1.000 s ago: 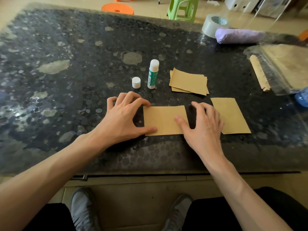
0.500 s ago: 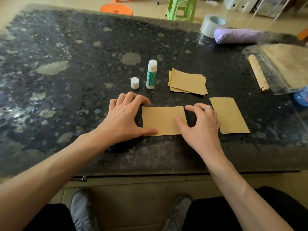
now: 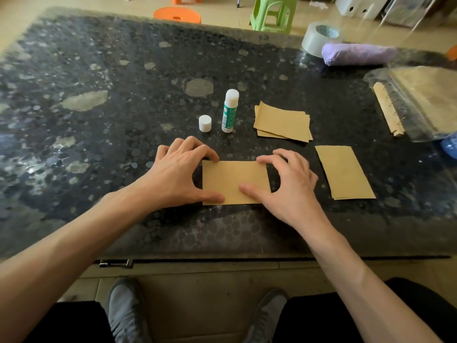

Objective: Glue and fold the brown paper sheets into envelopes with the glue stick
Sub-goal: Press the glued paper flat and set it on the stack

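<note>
Paper [image 3: 232,181]: folded, flat near the table's [image 3: 99,144] front edge. My left hand [image 3: 178,174]: thumb and forefinger curled, bracing both left corners. My right hand [image 3: 289,186]: likewise on the right edge, thumb on top. Glue stick [image 3: 230,111]: upright, uncapped, behind. Wide tabletop lies to my left.

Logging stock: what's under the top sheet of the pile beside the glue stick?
Edges of lower brown sheets stick out beneath the top sheet; their count and anything further down is covered.
</note>
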Demonstrator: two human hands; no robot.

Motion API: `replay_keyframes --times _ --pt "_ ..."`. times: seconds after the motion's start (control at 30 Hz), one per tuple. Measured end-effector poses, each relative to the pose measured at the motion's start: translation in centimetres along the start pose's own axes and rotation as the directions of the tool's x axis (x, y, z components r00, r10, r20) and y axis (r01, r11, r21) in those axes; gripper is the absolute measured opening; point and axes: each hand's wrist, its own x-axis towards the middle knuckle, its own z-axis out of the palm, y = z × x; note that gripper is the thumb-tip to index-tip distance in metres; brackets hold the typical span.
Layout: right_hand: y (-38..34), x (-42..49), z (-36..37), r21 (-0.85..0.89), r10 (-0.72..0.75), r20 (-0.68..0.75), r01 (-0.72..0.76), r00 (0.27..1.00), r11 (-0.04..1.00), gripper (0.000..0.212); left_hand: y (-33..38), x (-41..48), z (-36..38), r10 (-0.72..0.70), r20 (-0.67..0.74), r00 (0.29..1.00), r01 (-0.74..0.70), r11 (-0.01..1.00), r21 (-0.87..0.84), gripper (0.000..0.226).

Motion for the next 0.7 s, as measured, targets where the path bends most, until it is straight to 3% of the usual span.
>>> replay_keyframes --times 0.13,0.37,0.7 --pt "-0.3 0.4 -0.4 -0.030 -0.052 0.028 0.053 0.998 0.998 0.069 0.1 0.2 -0.1 0.006 0.013 1.000 -0.006 1.000 0.000 0.081" --pt "0.1 1.0 -1.8 -0.087 -0.082 0.195 0.100 0.977 0.991 0.092 0.4 0.1 -0.1 0.013 0.029 1.000 -0.014 0.999 0.036 0.103" --pt "0.5 1.9 -2.0 -0.121 -0.113 0.249 0.146 0.962 0.982 0.092 0.8 0.3 -0.4 0.016 0.074 0.997 -0.019 0.999 0.039 0.099"
